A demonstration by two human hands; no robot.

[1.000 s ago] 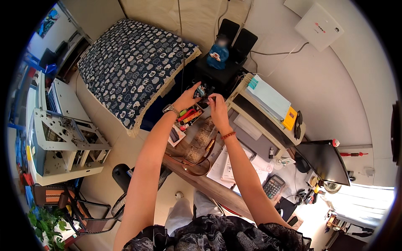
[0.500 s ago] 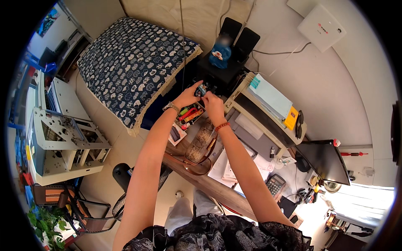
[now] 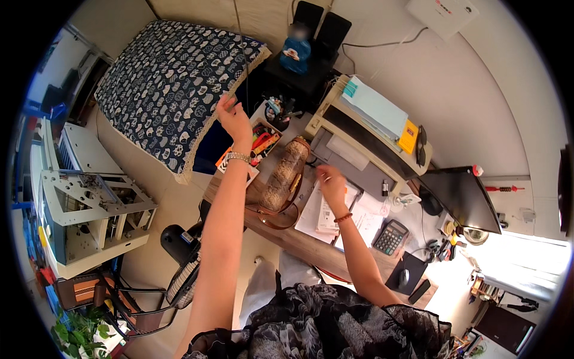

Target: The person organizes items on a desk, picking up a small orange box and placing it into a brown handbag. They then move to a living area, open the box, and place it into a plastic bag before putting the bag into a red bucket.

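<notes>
1 bag [image 3: 281, 180] separates the half-open, empty left hand [image 3: 234, 121] from the curled right hand [image 3: 332, 184], whose hold is unclear.

The left arm [image 3: 220, 245] comes from the lower edge and reaches forward, almost straight. Above the left wrist [image 3: 242, 146], the left hand [image 3: 235, 122] is held high in the view, its fingers [image 3: 225, 105] loosely curved and a little apart. The right arm [image 3: 360, 257] slants inward, toward the person's left. The right hand [image 3: 333, 186] is lower in the view, with bent fingers; whether its fingertips grip anything, I cannot tell clearly.
</notes>
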